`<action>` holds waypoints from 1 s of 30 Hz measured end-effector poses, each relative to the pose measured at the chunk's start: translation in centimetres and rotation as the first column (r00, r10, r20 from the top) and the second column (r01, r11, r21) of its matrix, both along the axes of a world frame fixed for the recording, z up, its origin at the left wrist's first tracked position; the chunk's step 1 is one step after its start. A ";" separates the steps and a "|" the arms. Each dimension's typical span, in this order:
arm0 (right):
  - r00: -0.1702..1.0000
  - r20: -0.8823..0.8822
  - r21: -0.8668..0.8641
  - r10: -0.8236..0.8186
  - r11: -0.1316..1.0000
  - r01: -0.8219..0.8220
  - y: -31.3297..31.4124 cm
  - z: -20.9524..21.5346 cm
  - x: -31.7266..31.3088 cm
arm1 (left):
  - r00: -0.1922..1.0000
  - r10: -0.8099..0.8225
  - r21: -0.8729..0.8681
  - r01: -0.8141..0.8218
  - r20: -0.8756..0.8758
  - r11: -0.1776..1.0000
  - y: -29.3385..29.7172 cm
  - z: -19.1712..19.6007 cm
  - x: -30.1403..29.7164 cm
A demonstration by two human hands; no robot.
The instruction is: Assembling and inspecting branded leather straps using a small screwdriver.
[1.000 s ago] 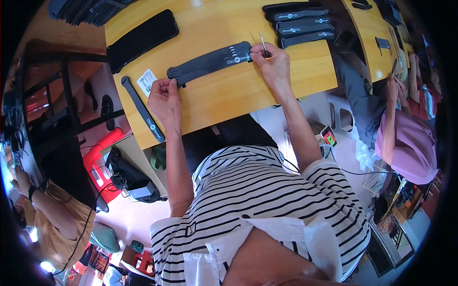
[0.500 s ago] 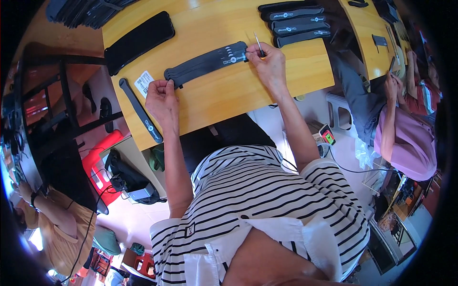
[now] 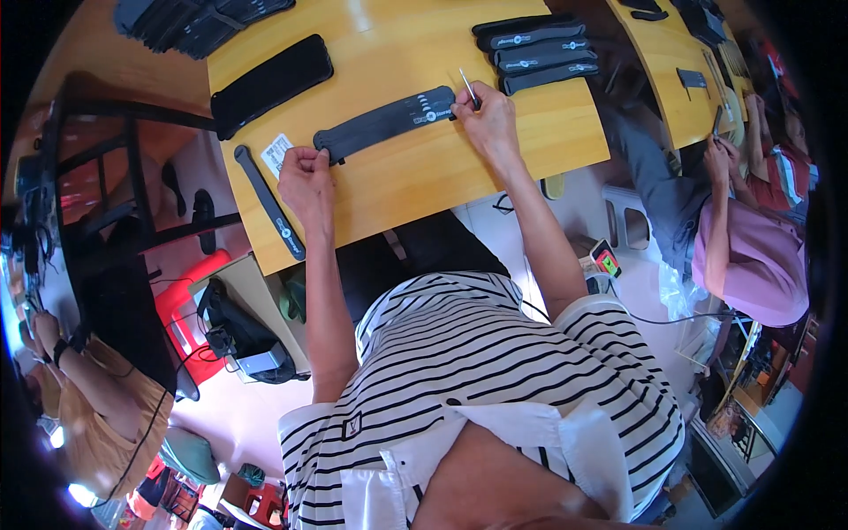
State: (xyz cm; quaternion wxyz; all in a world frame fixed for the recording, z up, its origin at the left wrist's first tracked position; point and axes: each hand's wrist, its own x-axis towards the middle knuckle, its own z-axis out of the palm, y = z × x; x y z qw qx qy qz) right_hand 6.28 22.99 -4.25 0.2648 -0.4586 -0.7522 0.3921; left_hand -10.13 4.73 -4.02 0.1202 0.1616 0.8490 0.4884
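A stack of dark grey straps (image 3: 380, 125) with white print lies across the wooden table in front of me. My left hand (image 3: 306, 187) pinches its left end between thumb and fingers. At the other end, the fingertips of my right hand (image 3: 488, 124) touch the strap edge. That hand is also closed around a slim pointed metal tool (image 3: 469, 90) with a dark handle, its tip pointing away from me; the exact kind is unclear. Beside my left hand lie a white printed label (image 3: 277, 152) and a single grey strap (image 3: 269, 203).
A black padded piece (image 3: 274, 86) lies farther left on the table (image 3: 415, 190), with a dark pile (image 3: 199, 25) behind it. Several strap bundles (image 3: 539, 57) are stacked at the back right. A co-worker in a pink top (image 3: 751, 252) works at the right-hand table.
The whole view has shifted slightly. Both hands keep their places at the two ends of the strap stack, and the tool stays in my right hand.
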 end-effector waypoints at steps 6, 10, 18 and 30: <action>0.997 -0.046 -0.027 0.065 0.997 -0.066 1.2 0.4 0.9 | 0.967 -0.015 0.095 -0.009 0.256 0.995 -0.8 0.6 -1.2; 1.000 -0.001 0.221 0.030 0.975 -0.029 1.8 1.5 -0.5 | 0.943 -0.089 -0.023 0.087 -0.320 0.996 -0.5 1.4 -1.1; 0.957 0.287 0.641 -0.046 0.751 -0.156 0.0 -0.5 -7.5 | 0.532 -0.584 -0.510 0.298 -0.613 0.807 4.4 -0.5 2.0; 0.922 0.386 0.680 -0.021 0.683 -0.268 -0.5 -1.7 -7.9 | 0.495 -0.712 -0.593 0.403 -0.499 0.697 4.2 -1.1 2.6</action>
